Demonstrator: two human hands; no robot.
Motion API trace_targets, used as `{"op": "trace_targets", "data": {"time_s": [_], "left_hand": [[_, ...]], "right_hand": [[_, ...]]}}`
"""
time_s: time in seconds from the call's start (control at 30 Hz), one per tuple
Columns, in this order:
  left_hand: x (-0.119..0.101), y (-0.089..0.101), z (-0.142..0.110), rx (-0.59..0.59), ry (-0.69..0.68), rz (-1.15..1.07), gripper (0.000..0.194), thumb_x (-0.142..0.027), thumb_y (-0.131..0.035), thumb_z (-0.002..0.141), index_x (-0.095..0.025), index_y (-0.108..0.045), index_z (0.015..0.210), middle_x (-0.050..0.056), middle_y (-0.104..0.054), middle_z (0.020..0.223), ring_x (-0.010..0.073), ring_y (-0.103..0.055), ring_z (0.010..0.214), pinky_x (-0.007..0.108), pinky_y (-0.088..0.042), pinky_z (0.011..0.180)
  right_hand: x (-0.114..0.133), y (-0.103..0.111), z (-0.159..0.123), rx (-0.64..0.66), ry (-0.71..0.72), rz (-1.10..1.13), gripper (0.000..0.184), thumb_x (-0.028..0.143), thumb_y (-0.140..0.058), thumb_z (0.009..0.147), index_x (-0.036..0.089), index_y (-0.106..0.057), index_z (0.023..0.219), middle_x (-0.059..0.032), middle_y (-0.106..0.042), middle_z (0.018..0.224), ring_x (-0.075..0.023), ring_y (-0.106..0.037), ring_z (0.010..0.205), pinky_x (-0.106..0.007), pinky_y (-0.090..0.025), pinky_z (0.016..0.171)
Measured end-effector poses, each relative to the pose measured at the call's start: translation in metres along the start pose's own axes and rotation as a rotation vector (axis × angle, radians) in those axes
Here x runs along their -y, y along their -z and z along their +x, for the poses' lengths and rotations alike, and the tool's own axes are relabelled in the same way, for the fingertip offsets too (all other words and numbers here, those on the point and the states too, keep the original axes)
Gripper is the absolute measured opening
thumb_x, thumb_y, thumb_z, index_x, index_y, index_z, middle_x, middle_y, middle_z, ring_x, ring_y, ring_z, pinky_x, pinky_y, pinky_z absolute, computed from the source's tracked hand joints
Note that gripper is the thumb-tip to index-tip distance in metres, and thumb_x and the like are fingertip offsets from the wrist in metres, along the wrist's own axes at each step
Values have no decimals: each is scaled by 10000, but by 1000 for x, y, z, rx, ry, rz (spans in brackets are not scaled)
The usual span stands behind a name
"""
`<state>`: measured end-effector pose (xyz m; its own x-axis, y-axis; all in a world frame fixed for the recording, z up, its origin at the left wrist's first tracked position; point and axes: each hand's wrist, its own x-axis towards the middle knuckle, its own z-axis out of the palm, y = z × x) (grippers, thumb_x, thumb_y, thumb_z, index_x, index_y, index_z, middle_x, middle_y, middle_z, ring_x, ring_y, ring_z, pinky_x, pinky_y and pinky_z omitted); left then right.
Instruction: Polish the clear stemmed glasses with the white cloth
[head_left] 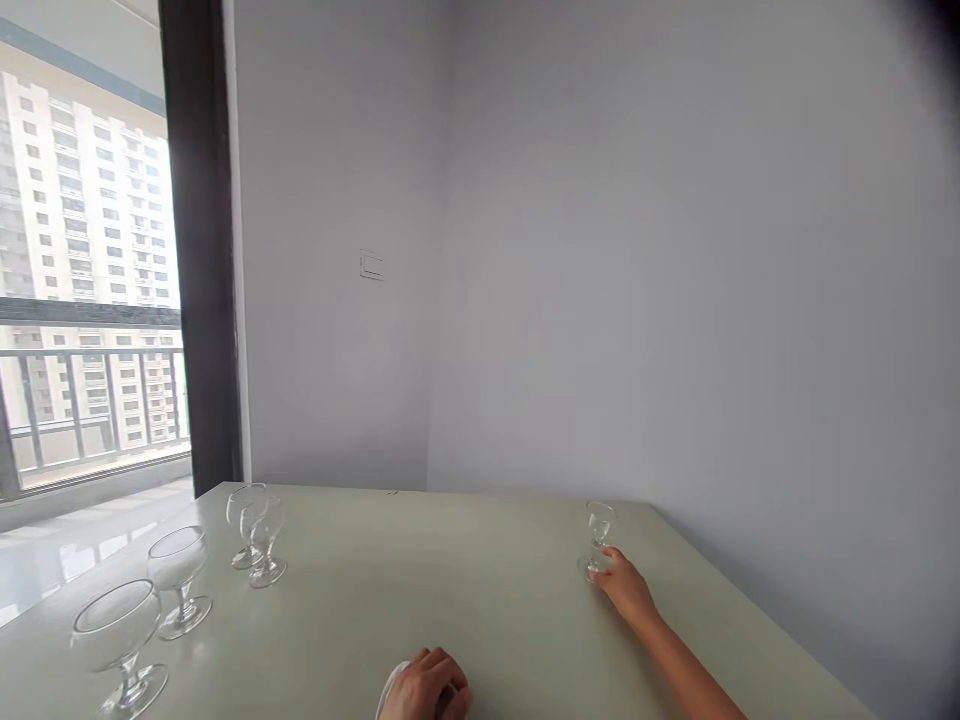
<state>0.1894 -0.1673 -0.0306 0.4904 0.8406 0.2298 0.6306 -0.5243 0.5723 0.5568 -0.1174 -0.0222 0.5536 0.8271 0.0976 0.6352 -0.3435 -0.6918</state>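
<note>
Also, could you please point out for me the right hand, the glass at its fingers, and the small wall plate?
Right hand [628, 587]: head view, on the back of it.
Glass [601, 522]: head view, on its bowl.
Small wall plate [371, 265]: head view, on its middle.

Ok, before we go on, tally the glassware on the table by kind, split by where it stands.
Clear stemmed glasses toward the left side of the table: 4
Clear stemmed glass at the right hand: 1
Total: 5, all one kind
</note>
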Motion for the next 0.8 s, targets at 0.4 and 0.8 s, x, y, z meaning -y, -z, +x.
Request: {"op": "trace_targets", "data": {"time_s": [0.4,0.8], "left_hand": [[-19,32,-9,-483,198,-521,204,-378,-446,825,-231,-587,844,16,-622,865,159,-551,760,268,-430,718],[61,132,-73,-1156,590,-656,305,-457,-613,625,-221,-472,757,-25,-521,733,130,-501,597,269,-437,556]], "right_hand": [[103,-56,-173,409,458,105,413,531,-389,815,200,-601,687,-26,-632,720,-169,-572,669,-259,-386,628],[108,-90,-168,544,186,559,122,330,-535,561,217,-520,605,0,-571,591,-193,-541,618,-287,-399,600]]}}
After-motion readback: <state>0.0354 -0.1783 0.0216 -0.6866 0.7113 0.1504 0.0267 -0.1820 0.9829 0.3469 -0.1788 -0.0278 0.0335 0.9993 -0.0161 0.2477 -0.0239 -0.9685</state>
